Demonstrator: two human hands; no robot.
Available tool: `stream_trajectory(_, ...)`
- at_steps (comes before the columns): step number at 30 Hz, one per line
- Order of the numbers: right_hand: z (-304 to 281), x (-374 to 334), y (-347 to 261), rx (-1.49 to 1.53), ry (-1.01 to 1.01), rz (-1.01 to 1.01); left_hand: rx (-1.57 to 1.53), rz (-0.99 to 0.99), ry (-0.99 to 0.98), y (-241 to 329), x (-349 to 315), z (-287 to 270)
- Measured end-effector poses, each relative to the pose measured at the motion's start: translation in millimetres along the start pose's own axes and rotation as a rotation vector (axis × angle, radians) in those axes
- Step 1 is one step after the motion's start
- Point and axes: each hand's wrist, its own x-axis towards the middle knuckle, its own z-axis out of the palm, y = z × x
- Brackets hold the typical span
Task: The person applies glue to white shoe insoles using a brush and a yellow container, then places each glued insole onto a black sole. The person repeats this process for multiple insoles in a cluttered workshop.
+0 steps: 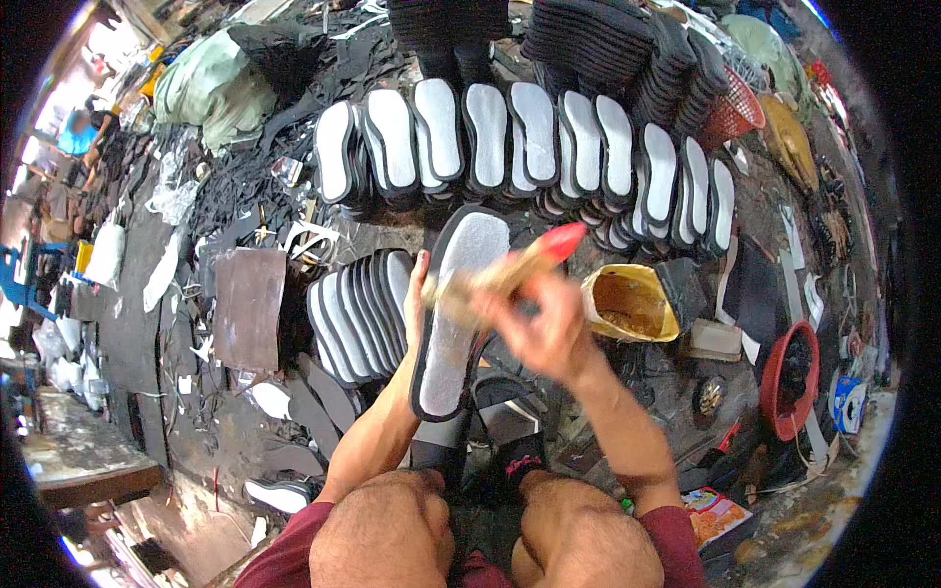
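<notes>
My left hand (pixel 416 299) holds a shoe sole (pixel 443 363) upright by its left edge. The sole is black around the rim, with a pale grey-white face toward me. In my right hand (pixel 549 328) is a brush (pixel 562 243) with a red handle end, its head lying across the upper part of that face. The right fingers are wrapped around the brush and blurred by motion. Just right of that hand stands a yellow tub (pixel 670 312) with brownish residue inside. Left of the held sole, a bundle of similar soles (pixel 353 318) stands on edge.
Piles of white-faced soles (pixel 485 137) curve across the far side, with tall black stacks (pixel 588 44) behind them. A brown square sheet (pixel 250 309) lies at left. A red basin (pixel 787 392) stands at right. Scraps litter the floor. Another person (pixel 83 132) is at far left.
</notes>
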Motion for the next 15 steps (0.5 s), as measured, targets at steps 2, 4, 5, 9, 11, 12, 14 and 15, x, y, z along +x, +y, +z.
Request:
stream_trajectory(2, -4.6, 32.1, 31.8, -0.087, 0.255, -0.031, 0.117, -0.024, 0.005, 0.0, -9.1, 1.6)
stream_trajectory(4, -4.3, 47.7, 29.4, -0.144, 0.213, -0.046, 0.217, -0.020, 0.007, 7.9, -8.5, -4.3)
stream_trajectory(5, 1.3, 38.4, 24.0, -0.210, 0.115, -0.069, 0.187, 0.095, 0.124, 5.1, -3.7, -1.5)
stream_trajectory(9, 35.2, -13.3, -11.3, -0.069, -0.172, -0.281, 0.288, 0.165, 0.294, 26.6, 12.9, -33.7)
stream_trajectory(11, 41.0, -42.1, -23.8, 0.048, -0.302, -0.285, 0.289, 0.323, 0.438, 27.5, 10.2, -17.7)
stream_trajectory(12, 40.6, -47.3, -31.5, 0.079, -0.387, -0.324, 0.244, 0.258, 0.287, 41.7, 1.1, -36.0)
stream_trajectory(14, 31.0, -36.3, -23.5, 0.033, -0.272, -0.409, 0.036, 0.219, 0.300, 34.9, -5.4, -20.1)
stream_trajectory(15, 26.5, -25.3, -17.5, 0.009, -0.215, -0.447, 0.072, 0.198, 0.169, 35.7, -7.3, -20.4)
